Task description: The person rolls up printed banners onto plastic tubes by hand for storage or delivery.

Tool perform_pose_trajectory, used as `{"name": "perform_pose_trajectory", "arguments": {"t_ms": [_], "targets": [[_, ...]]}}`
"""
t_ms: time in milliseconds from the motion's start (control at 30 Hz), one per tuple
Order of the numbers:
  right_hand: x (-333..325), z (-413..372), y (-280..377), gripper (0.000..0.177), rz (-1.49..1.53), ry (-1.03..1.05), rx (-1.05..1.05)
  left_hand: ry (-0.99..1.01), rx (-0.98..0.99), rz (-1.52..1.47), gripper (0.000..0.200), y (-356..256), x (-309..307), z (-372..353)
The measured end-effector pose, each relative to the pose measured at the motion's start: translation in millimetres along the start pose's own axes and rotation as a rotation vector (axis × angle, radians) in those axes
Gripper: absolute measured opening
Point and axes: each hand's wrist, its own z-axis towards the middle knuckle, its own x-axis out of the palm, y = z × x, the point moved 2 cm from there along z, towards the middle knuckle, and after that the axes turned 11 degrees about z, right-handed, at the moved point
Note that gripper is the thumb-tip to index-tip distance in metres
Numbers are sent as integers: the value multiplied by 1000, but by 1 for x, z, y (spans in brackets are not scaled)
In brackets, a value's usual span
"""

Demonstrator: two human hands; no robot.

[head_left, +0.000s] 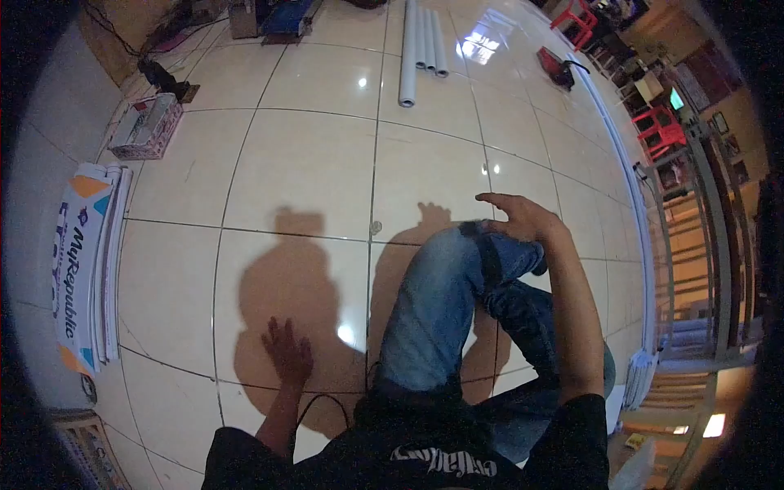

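I sit on a shiny cream tiled floor point(310, 171) with my jeans-clad knee point(445, 286) raised in front of me. My left hand point(287, 353) lies flat on the tile beside my hip, fingers spread, holding nothing. My right hand point(516, 216) rests on top of the raised knee with its fingers loosely apart and nothing in it. A thin dark cable point(320, 400) curls on the floor near my left wrist.
Several white pipes point(420, 45) lie at the far middle. A cardboard box point(147, 126) and a stack of printed banners point(86, 269) sit at the left wall. Red stools point(660, 129) and a railing point(694, 269) stand at the right.
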Motion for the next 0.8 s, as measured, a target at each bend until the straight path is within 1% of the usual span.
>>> {"name": "perform_pose_trajectory", "arguments": {"t_ms": [67,100,167,200,267,300,333,367,400,433,467,500,533,567,600,633,700,733,767,800], "targets": [[1,12,-7,64,-138,-2,71,-89,-117,5,62,4,10,-12],[24,63,-25,64,-80,123,84,38,-147,50,62,14,-3,-28],[22,121,-34,64,-73,140,65,159,-117,146,62,7,8,-1],[22,157,-43,63,-59,158,54,159,-120,141,62,5,19,10],[38,228,-59,62,-16,230,18,133,-120,150,62,10,26,5],[50,272,-73,62,-53,189,42,150,-121,160,62,12,24,11],[58,315,-86,63,-101,147,64,52,-84,136,64,9,19,18],[59,349,-90,63,-27,18,124,-35,-59,109,66,3,14,15],[56,380,-93,63,46,-114,179,-18,-76,109,66,-2,17,12],[55,412,-101,63,51,-103,172,62,-58,182,67,-1,21,12],[52,441,-111,65,127,-312,176,141,-35,262,69,6,21,14],[46,461,-115,68,201,-527,178,141,-42,274,69,6,16,18],[38,475,-112,68,206,-531,167,213,-111,311,64,0,15,23],[24,486,-109,71,199,-595,255,281,-184,339,60,-5,16,27],[8,497,-106,74,188,-660,338,238,-110,384,62,0,21,22],[-3,511,-106,74,182,-671,310,217,-131,377,62,6,26,16],[-2,540,-128,89,229,-699,364,209,-231,163,77,8,28,13],[2,555,-144,87,213,-626,372,235,-268,94,71,4,17,21],[3,572,-162,84,192,-554,377,215,-289,83,71,1,10,29],[1,588,-183,84,177,-555,347,290,-300,110,72,1,9,32]]}}
